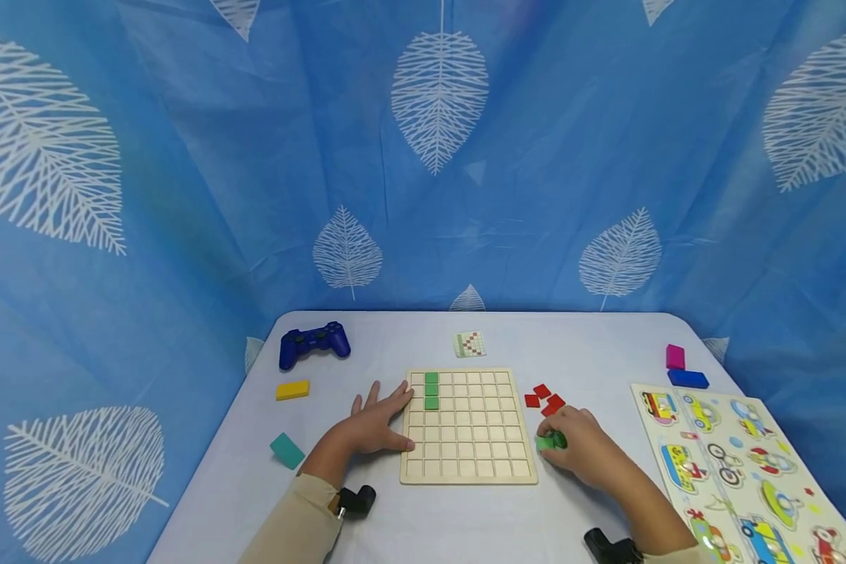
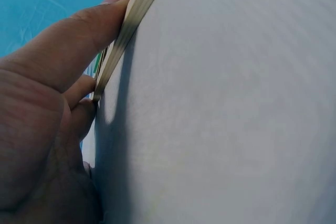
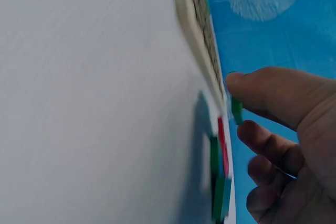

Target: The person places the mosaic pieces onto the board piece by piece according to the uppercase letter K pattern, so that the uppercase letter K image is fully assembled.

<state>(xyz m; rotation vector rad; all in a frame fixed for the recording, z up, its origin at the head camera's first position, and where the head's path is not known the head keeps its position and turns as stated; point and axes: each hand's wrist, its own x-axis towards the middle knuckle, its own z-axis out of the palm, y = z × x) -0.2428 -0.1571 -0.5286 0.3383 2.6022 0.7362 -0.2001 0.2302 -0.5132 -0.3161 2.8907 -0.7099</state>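
A pale wooden grid board [image 1: 469, 479] lies on the white table, with a short column of three green square tiles [image 1: 432, 389] in its upper left cells. My left hand [image 1: 368, 427] rests at the board's left side, fingers spread, thumb and fingertips touching its edge. Just right of the board, my right hand [image 1: 588, 448] pinches a green tile [image 3: 237, 109] between thumb and forefinger. Below that hand, more green tiles [image 3: 220, 198] lie on the table, partly hidden by the fingers in the head view. Several red tiles [image 1: 541, 390] lie loose beyond it.
A small pattern card [image 1: 470, 344] lies behind the board. On the left are a blue game controller [image 1: 314, 344], a yellow block [image 1: 292, 390] and a teal block [image 1: 287, 450]. A picture puzzle board [image 1: 736, 462], a pink block [image 1: 675, 356] and a blue block [image 1: 688, 379] occupy the right.
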